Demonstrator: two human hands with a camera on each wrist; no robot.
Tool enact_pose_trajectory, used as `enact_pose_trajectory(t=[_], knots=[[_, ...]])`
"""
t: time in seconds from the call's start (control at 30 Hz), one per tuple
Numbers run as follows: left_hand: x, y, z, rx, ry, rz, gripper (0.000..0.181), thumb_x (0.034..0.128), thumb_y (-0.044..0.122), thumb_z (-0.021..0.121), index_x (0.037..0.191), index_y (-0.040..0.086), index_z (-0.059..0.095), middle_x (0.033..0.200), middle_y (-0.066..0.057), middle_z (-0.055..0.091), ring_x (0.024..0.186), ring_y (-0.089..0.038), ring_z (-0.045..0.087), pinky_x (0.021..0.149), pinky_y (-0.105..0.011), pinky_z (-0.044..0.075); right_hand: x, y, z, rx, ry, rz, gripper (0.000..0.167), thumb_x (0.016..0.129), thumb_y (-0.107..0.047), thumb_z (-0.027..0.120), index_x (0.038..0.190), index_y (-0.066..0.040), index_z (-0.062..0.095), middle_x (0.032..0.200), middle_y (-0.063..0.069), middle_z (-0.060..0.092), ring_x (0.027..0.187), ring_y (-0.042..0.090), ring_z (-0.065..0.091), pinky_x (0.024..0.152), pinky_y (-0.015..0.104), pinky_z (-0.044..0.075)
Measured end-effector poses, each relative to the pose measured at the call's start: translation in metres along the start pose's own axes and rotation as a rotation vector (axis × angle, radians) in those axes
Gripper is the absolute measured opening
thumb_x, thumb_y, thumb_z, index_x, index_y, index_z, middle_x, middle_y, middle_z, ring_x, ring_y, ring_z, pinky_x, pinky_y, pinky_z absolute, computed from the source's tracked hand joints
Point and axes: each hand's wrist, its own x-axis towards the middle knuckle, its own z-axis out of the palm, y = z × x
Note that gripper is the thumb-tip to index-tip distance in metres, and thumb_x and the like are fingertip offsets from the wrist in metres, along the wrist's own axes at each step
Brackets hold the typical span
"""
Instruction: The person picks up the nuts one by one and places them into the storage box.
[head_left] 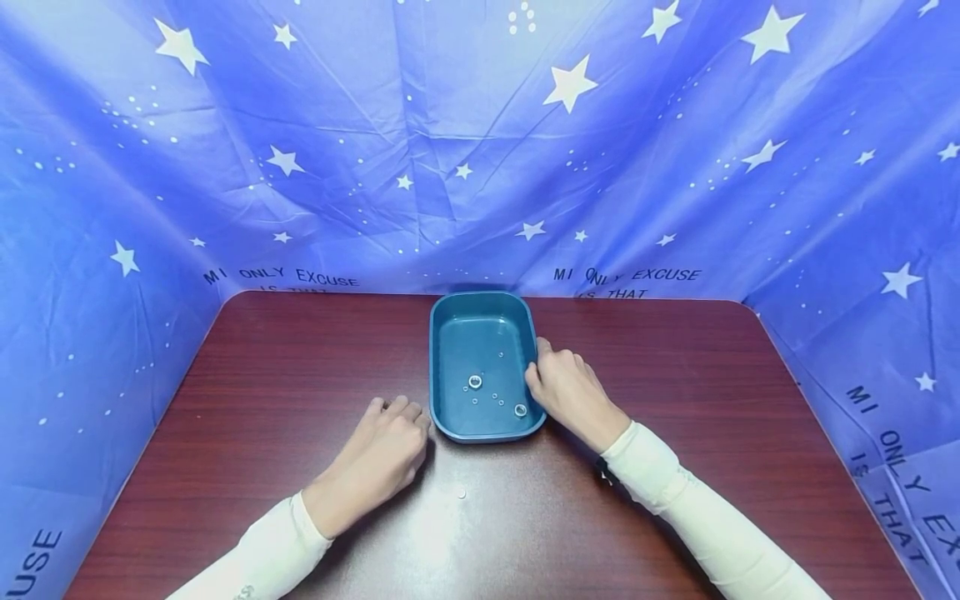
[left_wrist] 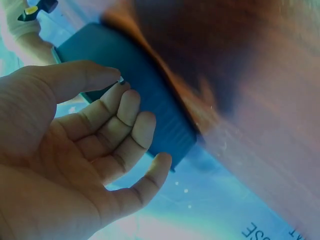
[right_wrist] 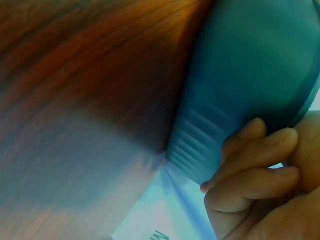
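A dark teal rectangular plastic bin (head_left: 483, 337) stands at the far middle of the table. Inside lie two larger metal rings or nuts (head_left: 475, 382) and several tiny ring-shaped metal pieces (head_left: 494, 396). My left hand (head_left: 386, 442) is just off the bin's near left corner. In the left wrist view, its thumb and forefinger pinch a small shiny metal piece (left_wrist: 121, 79), mostly covered by the fingertips. My right hand (head_left: 573, 392) grips the bin's right wall at the rim, with curled fingers outside; its thumb is hidden in the right wrist view.
One tiny light-coloured piece (head_left: 462, 494) lies on the dark red-brown wooden table (head_left: 315, 358), in front of the bin. A blue curtain (head_left: 420, 125) with white stars hangs behind and at both sides of the table.
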Motion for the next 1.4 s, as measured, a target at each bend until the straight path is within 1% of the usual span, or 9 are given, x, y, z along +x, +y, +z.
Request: enact_pose_trajectory(t=[0.2, 0.3, 0.4, 0.57, 0.7, 0.93, 1.17, 1.4], knots=[[0.004, -0.005, -0.005, -0.003, -0.01, -0.006, 0.021, 0.0755, 0.013, 0.086, 0.086, 0.009, 0.068, 0.082, -0.002, 0.064, 0.083, -0.025, 0.061, 0.069, -0.039, 0.045, 0.0, 0.0, 0.001, 0.003, -0.002, 0.006, 0.017, 0.102, -0.014, 0.065, 0.107, 0.003, 0.062, 0.065, 0.014, 0.061, 0.061, 0.035, 0.07, 0.055, 0.056, 0.057], [0.006, -0.006, -0.005, -0.005, -0.009, -0.006, 0.02, 0.0776, 0.013, 0.086, 0.085, 0.009, 0.068, 0.081, -0.002, 0.063, 0.083, -0.024, 0.06, 0.069, -0.04, 0.045, -0.001, 0.001, 0.002, 0.006, -0.004, 0.006, 0.016, 0.103, -0.013, 0.065, 0.105, 0.002, 0.061, 0.064, 0.012, 0.06, 0.06, 0.033, 0.069, 0.054, 0.055, 0.057], [0.008, -0.007, -0.004, -0.014, -0.001, -0.01, 0.017, 0.0803, 0.012, 0.084, 0.085, 0.009, 0.068, 0.08, -0.002, 0.062, 0.082, -0.025, 0.06, 0.069, -0.04, 0.045, -0.001, 0.0, 0.001, 0.007, -0.005, 0.009, 0.017, 0.103, -0.014, 0.065, 0.106, 0.002, 0.061, 0.065, 0.013, 0.06, 0.06, 0.033, 0.068, 0.054, 0.055, 0.056], [0.01, -0.007, -0.003, -0.032, 0.024, -0.019, 0.013, 0.0839, 0.01, 0.081, 0.084, 0.01, 0.068, 0.079, -0.002, 0.062, 0.081, -0.026, 0.062, 0.068, -0.04, 0.046, -0.001, 0.0, 0.0, 0.01, -0.006, 0.009, 0.019, 0.102, -0.014, 0.064, 0.109, 0.004, 0.062, 0.064, 0.012, 0.06, 0.06, 0.035, 0.069, 0.055, 0.057, 0.056], [0.012, -0.007, -0.003, -0.033, 0.038, -0.024, 0.013, 0.0865, 0.01, 0.081, 0.083, 0.009, 0.068, 0.079, -0.003, 0.062, 0.081, -0.027, 0.063, 0.068, -0.041, 0.047, -0.001, -0.001, 0.0, 0.008, -0.012, 0.009, 0.019, 0.103, -0.014, 0.065, 0.108, 0.003, 0.062, 0.064, 0.011, 0.059, 0.059, 0.033, 0.068, 0.054, 0.055, 0.057], [0.015, -0.011, -0.004, -0.046, 0.038, -0.052, 0.013, 0.0866, 0.006, 0.079, 0.083, 0.007, 0.067, 0.078, -0.005, 0.059, 0.081, -0.029, 0.062, 0.07, -0.043, 0.049, 0.0, -0.001, 0.002, 0.005, -0.008, 0.004, 0.02, 0.103, -0.014, 0.066, 0.111, 0.005, 0.063, 0.065, 0.012, 0.06, 0.061, 0.032, 0.069, 0.054, 0.055, 0.057], [0.018, -0.013, -0.005, -0.04, 0.058, -0.051, 0.013, 0.0887, 0.005, 0.077, 0.083, 0.007, 0.066, 0.077, -0.004, 0.057, 0.08, -0.029, 0.062, 0.071, -0.043, 0.05, 0.0, 0.0, 0.002, 0.004, 0.0, 0.003, 0.019, 0.103, -0.013, 0.066, 0.11, 0.004, 0.062, 0.063, 0.01, 0.058, 0.058, 0.031, 0.067, 0.053, 0.054, 0.057], [0.021, -0.015, -0.006, -0.034, 0.059, -0.062, 0.012, 0.0911, 0.005, 0.074, 0.083, 0.006, 0.066, 0.077, -0.005, 0.058, 0.081, -0.03, 0.062, 0.073, -0.044, 0.051, 0.0, 0.0, 0.001, 0.003, -0.004, 0.005, 0.022, 0.103, -0.014, 0.066, 0.112, 0.005, 0.063, 0.063, 0.01, 0.058, 0.058, 0.03, 0.067, 0.053, 0.054, 0.057]])
